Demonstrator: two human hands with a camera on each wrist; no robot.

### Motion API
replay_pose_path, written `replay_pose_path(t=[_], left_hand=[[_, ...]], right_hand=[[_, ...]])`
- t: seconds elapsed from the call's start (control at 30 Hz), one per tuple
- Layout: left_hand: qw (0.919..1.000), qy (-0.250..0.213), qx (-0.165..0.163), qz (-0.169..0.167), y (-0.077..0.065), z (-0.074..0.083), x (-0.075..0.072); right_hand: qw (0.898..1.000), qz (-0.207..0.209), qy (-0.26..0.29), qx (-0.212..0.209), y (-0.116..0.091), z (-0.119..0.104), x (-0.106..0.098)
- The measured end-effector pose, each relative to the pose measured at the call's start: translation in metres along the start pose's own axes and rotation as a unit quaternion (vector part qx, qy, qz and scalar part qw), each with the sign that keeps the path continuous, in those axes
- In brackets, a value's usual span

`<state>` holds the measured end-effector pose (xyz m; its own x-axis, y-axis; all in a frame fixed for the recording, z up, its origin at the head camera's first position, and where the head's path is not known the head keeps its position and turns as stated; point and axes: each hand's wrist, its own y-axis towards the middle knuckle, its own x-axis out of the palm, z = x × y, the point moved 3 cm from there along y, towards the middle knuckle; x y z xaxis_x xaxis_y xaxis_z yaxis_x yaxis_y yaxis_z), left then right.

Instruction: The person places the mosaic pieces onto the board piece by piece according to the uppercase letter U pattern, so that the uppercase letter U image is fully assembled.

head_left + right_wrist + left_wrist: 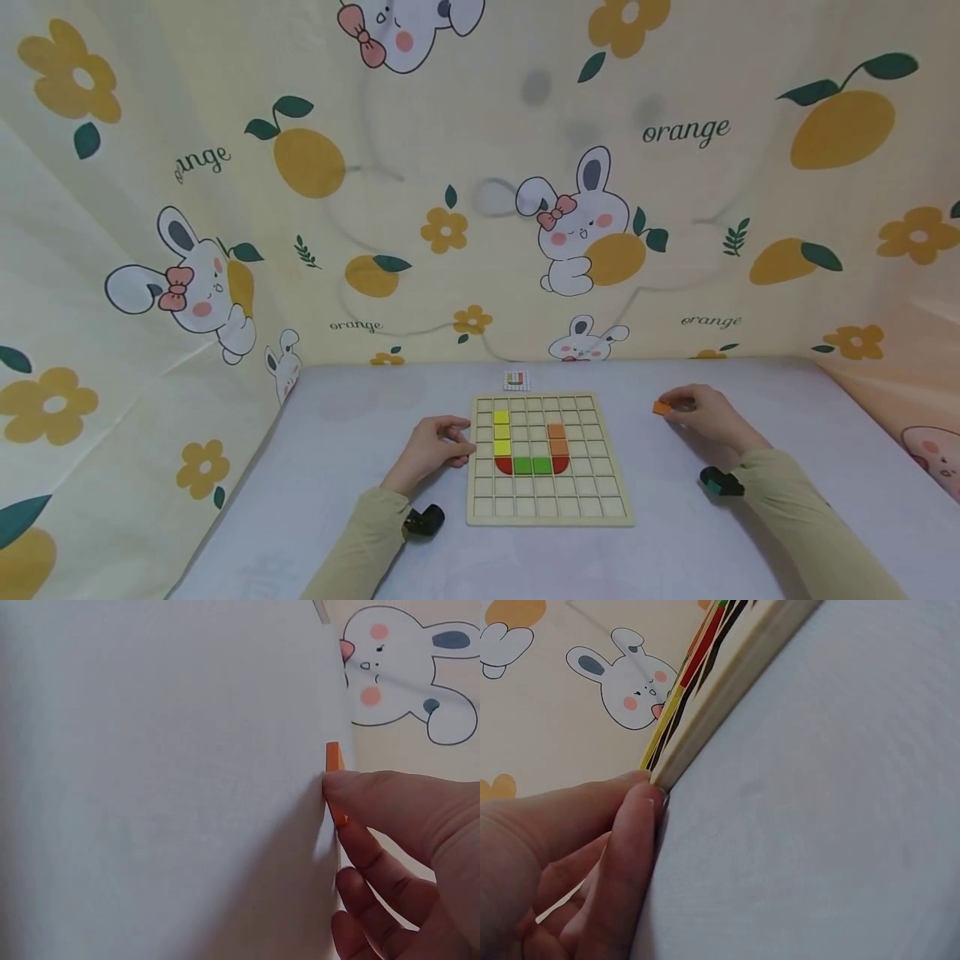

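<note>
My right hand [705, 414] pinches a small orange square tile [661, 407] between thumb and fingers, out to the right of the board. In the right wrist view the tile [333, 756] appears edge-on, close over the white table. My left hand [429, 452] touches the left edge of a pale wooden grid board [600, 507] with thumb and finger. On the grid, a U shape is laid: yellow tiles [502, 432] down the left, green tiles [532, 466] along the bottom, red rounded corners [504, 467] and orange tiles [557, 438] on the right.
A small card [517, 381] printed with a similar U pattern lies behind the board. A patterned cloth [450, 275] with rabbits and oranges hangs at the table's back and sides. Black wrist devices [424, 521] sit at both cuffs. White table [337, 433] surrounds the board.
</note>
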<state>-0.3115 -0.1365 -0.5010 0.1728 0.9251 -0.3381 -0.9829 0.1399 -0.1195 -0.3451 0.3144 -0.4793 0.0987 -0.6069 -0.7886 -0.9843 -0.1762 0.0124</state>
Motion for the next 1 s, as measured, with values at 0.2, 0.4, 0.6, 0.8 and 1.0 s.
replay_pose_path(t=[0.2,0.4,0.6,0.8,1.0], left_hand=[[1.0,0.001,0.0,0.0,0.0,-0.001,0.0],[1.0,0.003,0.003,0.0,0.001,-0.001,0.001],[1.0,0.0,0.002,-0.004,0.001,0.0,0.001],[1.0,0.0,0.005,-0.001,0.0,-0.001,0.001],[1.0,-0.002,0.004,-0.003,0.001,-0.001,0.0]], right_hand=[[1.0,0.004,-0.001,0.001,0.004,-0.007,0.002],[0.999,0.01,0.005,-0.032,0.007,-0.031,0.003],[0.995,0.006,0.016,-0.099,0.009,-0.063,0.014],[0.989,-0.004,0.022,-0.145,0.011,-0.091,0.031],[0.987,-0.023,0.044,-0.15,0.019,-0.105,0.051]])
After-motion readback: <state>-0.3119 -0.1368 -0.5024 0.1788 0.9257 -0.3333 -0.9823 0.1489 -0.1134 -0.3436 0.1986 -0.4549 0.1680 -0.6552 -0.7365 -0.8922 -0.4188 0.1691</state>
